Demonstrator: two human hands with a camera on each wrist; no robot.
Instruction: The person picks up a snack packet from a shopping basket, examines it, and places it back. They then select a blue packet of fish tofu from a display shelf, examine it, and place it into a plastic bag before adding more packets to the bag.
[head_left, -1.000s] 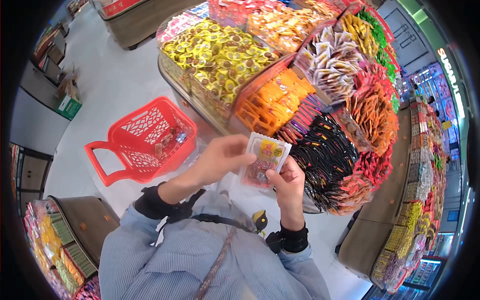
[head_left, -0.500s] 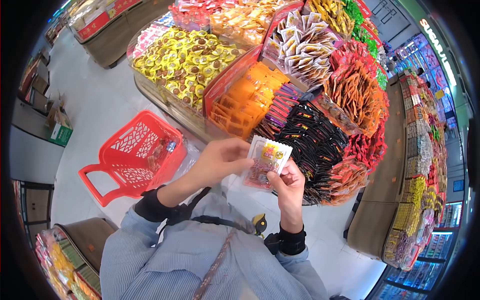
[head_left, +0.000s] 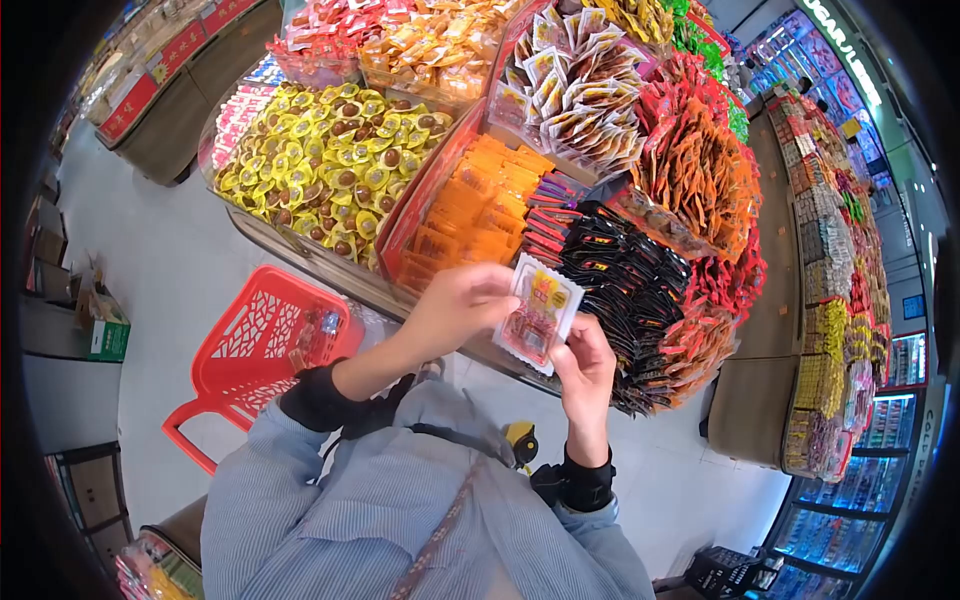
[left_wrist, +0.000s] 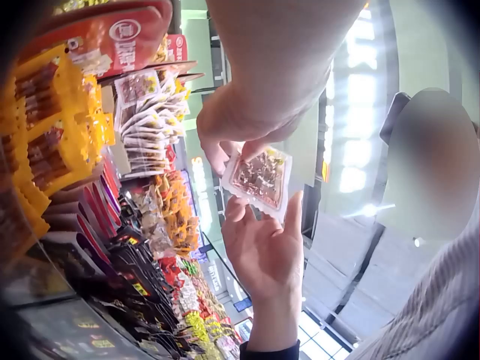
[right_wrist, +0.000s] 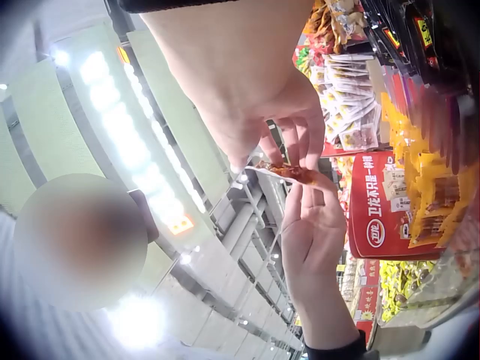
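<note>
A small clear-and-white snack packet [head_left: 538,312] with a yellow and red label is held up in front of my chest. My left hand [head_left: 462,308] pinches its left edge, thumb at the front. At the lower right corner my right hand [head_left: 585,368] grips it between thumb and fingers. In the left wrist view, reddish-brown food shows through the packet's [left_wrist: 262,178] clear side. Seen from the right wrist, the packet [right_wrist: 291,173] is nearly edge-on between both hands.
A snack stand [head_left: 330,262] borders my front, heaped with yellow-wrapped sweets [head_left: 325,165], orange packets [head_left: 475,205] and black packets [head_left: 625,275]. A red basket [head_left: 270,340] with a few packets inside stands on the floor at left. More shelving [head_left: 760,400] is at right.
The packet has tilted, its top edge now sloping down to the right, with both hands still on it. The head view has turned right, so stand and basket appear further left.
</note>
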